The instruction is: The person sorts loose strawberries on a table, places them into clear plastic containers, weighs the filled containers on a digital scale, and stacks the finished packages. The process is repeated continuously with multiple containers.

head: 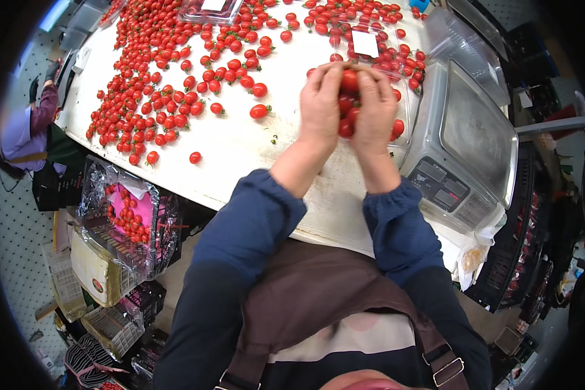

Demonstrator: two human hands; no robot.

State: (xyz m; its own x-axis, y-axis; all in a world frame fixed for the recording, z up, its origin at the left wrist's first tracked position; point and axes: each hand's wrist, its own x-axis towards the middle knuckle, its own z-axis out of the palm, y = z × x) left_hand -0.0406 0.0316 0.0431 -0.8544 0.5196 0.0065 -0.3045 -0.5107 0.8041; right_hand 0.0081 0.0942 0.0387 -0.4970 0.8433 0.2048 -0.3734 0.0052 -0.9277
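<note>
Several cherry tomatoes (pixel 347 114) are cupped between my left hand (pixel 318 109) and my right hand (pixel 378 109). Both hands curve inward, with their fingertips close together at the top. Beneath and beside them is a clear plastic clamshell box (pixel 405 127), partly hidden by my hands; some tomatoes show by its right side. Its see-through lid bears a white label (pixel 365 44) and lies toward the far side, with tomatoes visible through and around it. A single tomato (pixel 259 111) rests on the white tabletop (pixel 243 161) to the left of my hands.
A wide spread of loose cherry tomatoes (pixel 141 107) covers the table's left and far parts. Another clear box (pixel 213 10) sits at the back. To the right stands a digital scale (pixel 480 131). Crates (pixel 126 214) are stacked at lower left; a co-worker's sleeve (pixel 45 109) shows far left.
</note>
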